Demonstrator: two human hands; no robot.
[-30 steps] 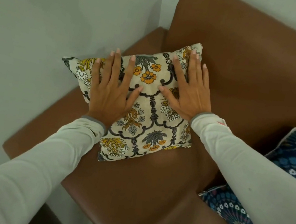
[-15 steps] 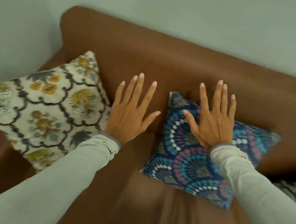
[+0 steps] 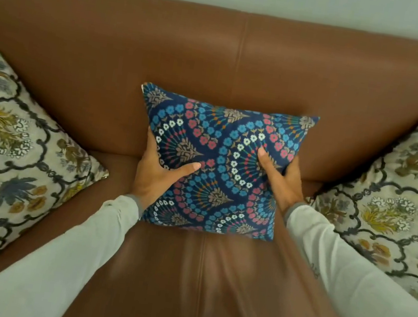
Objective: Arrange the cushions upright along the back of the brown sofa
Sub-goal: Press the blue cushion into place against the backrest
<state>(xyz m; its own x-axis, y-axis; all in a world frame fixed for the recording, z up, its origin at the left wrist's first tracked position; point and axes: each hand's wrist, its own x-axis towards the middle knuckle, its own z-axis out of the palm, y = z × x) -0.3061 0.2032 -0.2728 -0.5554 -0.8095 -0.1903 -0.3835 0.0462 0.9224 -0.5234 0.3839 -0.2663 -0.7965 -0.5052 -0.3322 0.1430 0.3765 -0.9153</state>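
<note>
Blue cushion (image 3: 217, 165) dead centre on the sofa (image 3: 164, 50), standing on its lower edge against the backrest, right over the middle seam. Left hand (image 3: 157, 175) clamps its left side, thumb across the front, fingers tucked behind. Right hand (image 3: 279, 182) mirrors it on the right side, thumb pressed into the pattern, fingers wrapped round the edge. Both closed on the cushion, arms stretched forward, wrists low near the seat.

The risk here: the cushion looks soft and the leather looks slick, so if the hands let go before its back is truly resting on the backrest, it could slump forward or slide down flat. An uneven release could twist it off square too.

Cream cushion (image 3: 8, 154) leans in the left corner, its twin (image 3: 397, 204) in the right corner, both well apart from the blue one.
</note>
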